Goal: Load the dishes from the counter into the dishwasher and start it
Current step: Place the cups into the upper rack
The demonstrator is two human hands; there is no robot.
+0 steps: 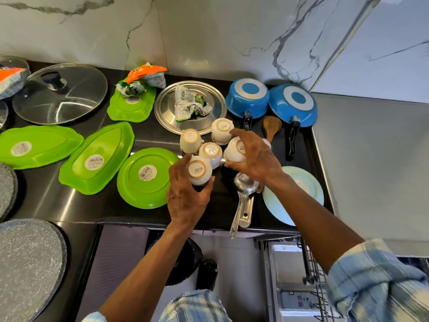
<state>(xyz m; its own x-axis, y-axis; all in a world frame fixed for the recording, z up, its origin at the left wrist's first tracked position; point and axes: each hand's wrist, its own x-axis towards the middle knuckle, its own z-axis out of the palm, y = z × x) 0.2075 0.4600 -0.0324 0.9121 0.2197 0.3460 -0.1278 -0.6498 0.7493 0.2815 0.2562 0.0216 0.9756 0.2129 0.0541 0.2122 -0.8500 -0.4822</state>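
White ceramic cups point(210, 151) upside down, clustered.

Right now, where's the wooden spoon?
Head view, counter's right side: the wooden spoon lies between the two blue pans' handles, beyond the right hand.

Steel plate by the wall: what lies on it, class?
A crumpled wrapper lies on the steel plate. An upturned white cup covers its near rim; beneath the wrapper is hidden.

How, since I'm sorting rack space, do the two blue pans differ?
The left blue pan is deeper with steep walls; the right blue pan is shallower and flared. The left pan's handle is partly hidden; the right pan's shows whole. Both lie upside down, with black handles.
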